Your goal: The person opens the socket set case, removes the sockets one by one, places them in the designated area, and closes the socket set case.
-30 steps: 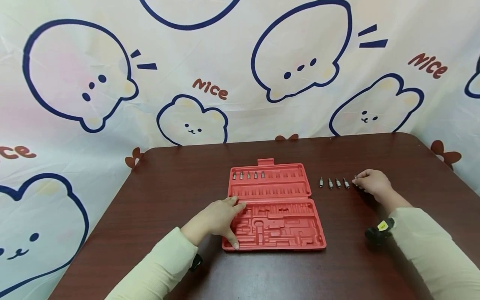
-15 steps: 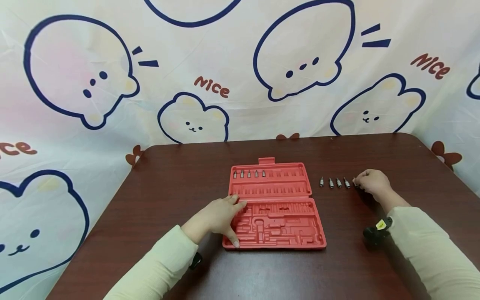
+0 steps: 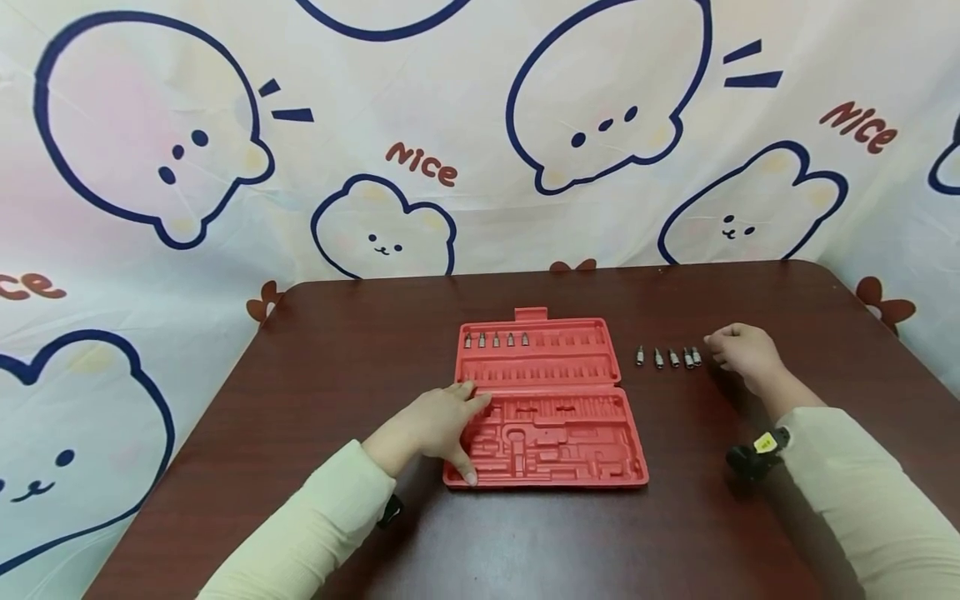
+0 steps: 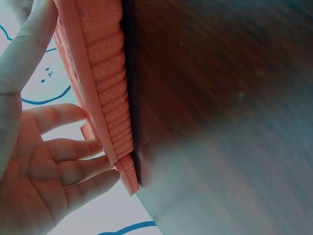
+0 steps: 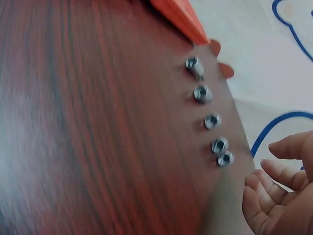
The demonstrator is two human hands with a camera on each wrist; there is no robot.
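A red moulded tool case (image 3: pixel 555 442) lies spread flat on the dark wooden table. My left hand (image 3: pixel 435 425) rests on its left side, fingers spread over the rim; the left wrist view shows the fingertips along the case edge (image 4: pixel 110 98). Several small metal socket bits (image 3: pixel 673 358) form a row right of the case, the two rightmost side by side. Their hollow ends show in the right wrist view, where the last socket bit (image 5: pixel 225 158) almost meets its neighbour. Just right of it is my right hand (image 3: pixel 742 350), fingers loosely bent with nothing between them.
Several more bits (image 3: pixel 496 340) sit in the upper left slots of the case lid. A printed cloth (image 3: pixel 480 217) with cartoon bears hangs behind the table (image 3: pixel 360 333). Black wrist cameras (image 3: pixel 753 458) are strapped at the sleeves.
The socket bit under my right fingertips has moved left against the row's end and been let go. My right hand has drawn slightly off it. The left hand keeps its place on the case.
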